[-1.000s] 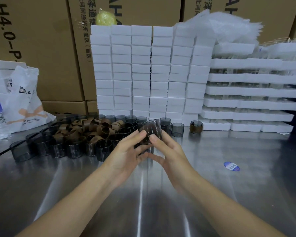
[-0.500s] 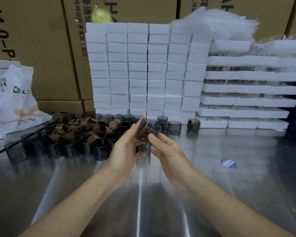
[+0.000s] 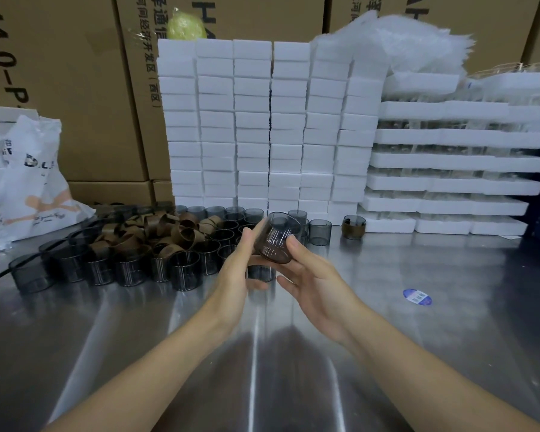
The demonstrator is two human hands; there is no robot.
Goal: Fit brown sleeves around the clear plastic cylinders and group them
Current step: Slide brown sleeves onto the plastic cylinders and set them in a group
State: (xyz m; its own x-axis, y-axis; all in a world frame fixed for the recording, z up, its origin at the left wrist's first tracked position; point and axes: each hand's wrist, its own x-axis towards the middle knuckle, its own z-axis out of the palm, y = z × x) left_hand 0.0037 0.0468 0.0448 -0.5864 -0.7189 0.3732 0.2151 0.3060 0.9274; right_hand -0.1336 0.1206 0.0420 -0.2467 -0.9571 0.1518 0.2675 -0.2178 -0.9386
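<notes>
A smoky clear plastic cylinder with a brown sleeve around its lower part is tilted above the steel table. My left hand grips it from the left and my right hand pinches it from the right with thumb on its side. Behind and to the left stand several bare cylinders around a heap of loose brown sleeves. One sleeved cylinder stands alone at the right, near the foam stacks.
White foam blocks are stacked in columns at the back, with foam trays to the right and cardboard boxes behind. A white plastic bag lies at the left. A blue sticker lies on the steel table.
The held cylinder has been turned and tilted between my hands, its open rim now pointing up and away. My right thumb has shifted onto its side.
</notes>
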